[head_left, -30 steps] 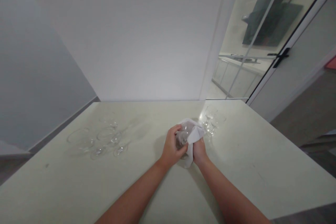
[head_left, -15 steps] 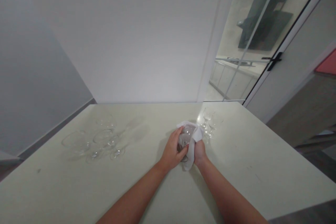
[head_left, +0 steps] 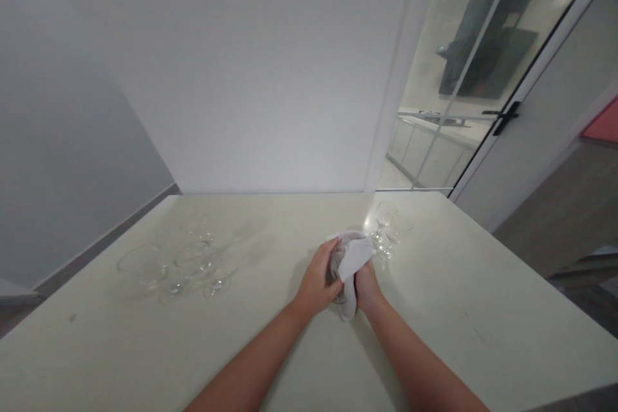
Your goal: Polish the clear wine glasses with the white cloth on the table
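Between my two hands is a clear stemmed glass, largely wrapped in a white cloth. My left hand curls around the glass from the left, its thumb across the near side. On the other side my right hand is closed on the cloth, pressing it to the glass; most of its fingers are hidden behind the fabric. A fold of the cloth covers the bowl's opening and one end hangs down below my hands. The foot of the glass shows only faintly under my left thumb.
Several clear stemmed glasses stand on the left of the white table. More stemmed glasses are just beyond my right hand, towards the back edge. A white wall rises behind the table, with a glazed door at the right.
The cloth's flap has come over the bowl towards the left and now hides more of the glass. My hands stay in nearly the same spot, and the view has tilted slightly.
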